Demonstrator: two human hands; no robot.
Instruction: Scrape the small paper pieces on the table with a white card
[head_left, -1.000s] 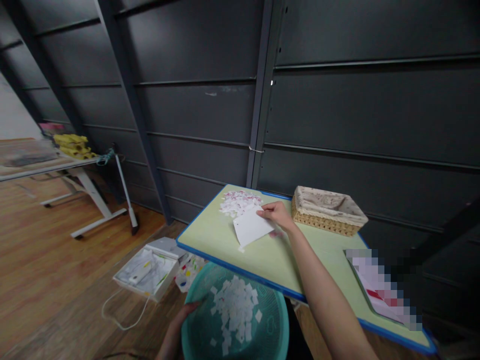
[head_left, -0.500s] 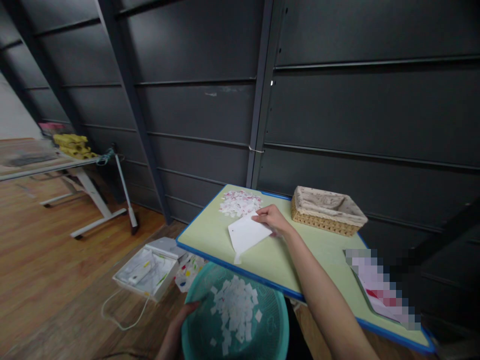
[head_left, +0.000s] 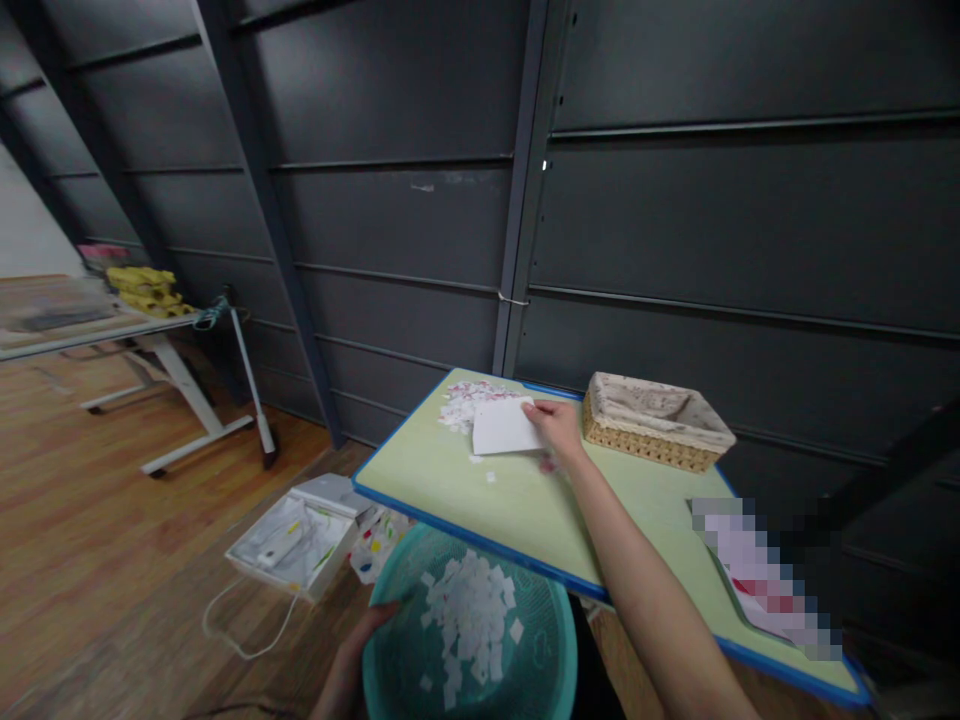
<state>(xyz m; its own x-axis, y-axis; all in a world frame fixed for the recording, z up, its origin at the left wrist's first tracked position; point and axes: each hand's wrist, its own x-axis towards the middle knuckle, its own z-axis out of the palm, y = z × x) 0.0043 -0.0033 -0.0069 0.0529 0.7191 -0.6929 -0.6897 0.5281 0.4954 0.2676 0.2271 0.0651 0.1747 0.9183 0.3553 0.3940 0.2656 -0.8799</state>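
Back toward 12 o'clock goes the right hand (head_left: 556, 426), fingers pinching the flat white card (head_left: 501, 428) against the white-pink paper scraps (head_left: 459, 400); left hand (head_left: 357, 645) grips the round teal basket (head_left: 541, 662) at 6 o'clock.

Workshop/craft-type room, not a home. Evidence: dark grey metal panel wall (head_left: 420, 230) w/ steel uprights (head_left: 525, 200), wood plank floor (head_left: 90, 500). Also: blue-edged work table (head_left: 450, 490), 2nd bench (head_left: 75, 325) at rear left, cut paper scraps (head_left: 459, 405) on table and in teal basin (head_left: 540, 680).
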